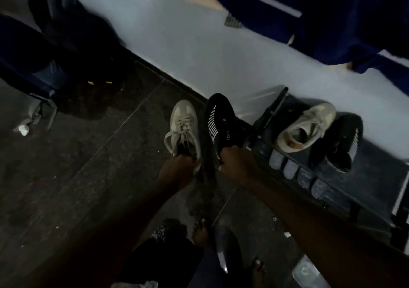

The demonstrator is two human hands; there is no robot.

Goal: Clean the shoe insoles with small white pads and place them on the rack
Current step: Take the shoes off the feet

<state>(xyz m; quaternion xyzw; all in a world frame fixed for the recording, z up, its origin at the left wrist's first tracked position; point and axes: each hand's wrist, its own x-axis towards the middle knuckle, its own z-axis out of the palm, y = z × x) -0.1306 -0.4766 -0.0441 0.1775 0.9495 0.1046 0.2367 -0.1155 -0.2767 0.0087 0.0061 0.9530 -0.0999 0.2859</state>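
We grip one shoe in each hand, both held over the dark floor (88, 159) just left of the rack (276, 106). Our left hand (177, 166) has its fingers curled round the heel of a beige sneaker (183, 126), toe pointing away. Our right hand (234, 161) is closed round the heel of a black shoe (221, 119) with white stripes, tilted toe-up near the rack's end bar. On top of the rack, against the pale wall (199, 51), sit a second beige sneaker (307, 126) and a second black shoe (340, 141), side by side. We cannot tell whether insoles are inside any shoe. A crumpled white pad (22, 129) lies on the floor far left.
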